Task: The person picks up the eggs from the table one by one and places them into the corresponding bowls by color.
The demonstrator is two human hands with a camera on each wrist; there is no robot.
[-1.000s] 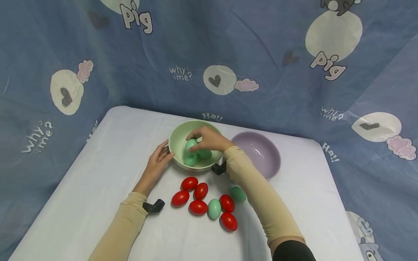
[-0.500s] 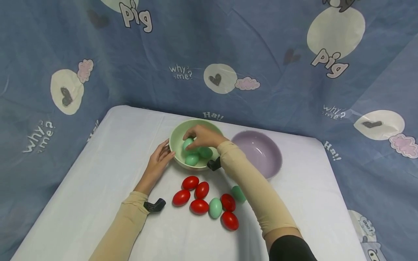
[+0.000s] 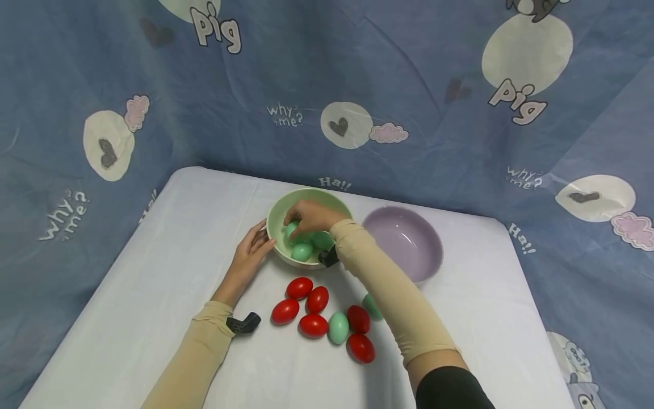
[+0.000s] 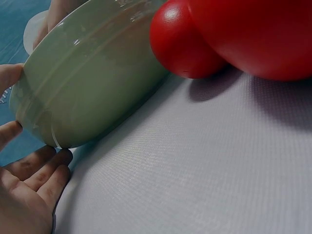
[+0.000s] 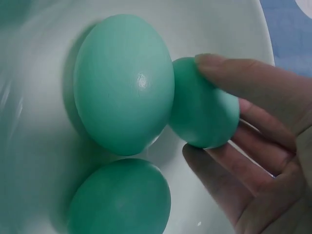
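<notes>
Inside the green bowl (image 3: 278,213), a green egg (image 5: 199,108) is pinched by the right hand (image 3: 313,218), back uppermost. Bowl's outer side is touched by the left hand (image 3: 248,254), fingers extended, spread.

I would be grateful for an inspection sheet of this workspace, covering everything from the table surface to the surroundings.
Surface: white table cover, lightly creased.
Job's things: green bowl with three green eggs visible inside; purple bowl to its right; six red eggs and two loose green eggs in front, one partly hidden by the right sleeve.
Clutter: nothing seen beyond the eggs and bowls.
Left hand: touches the green bowl's left side.
Right hand: pinches one of the green eggs inside the green bowl.
Cables: nothing seen.
Surroundings: blue printed cloth behind and beside the table.
</notes>
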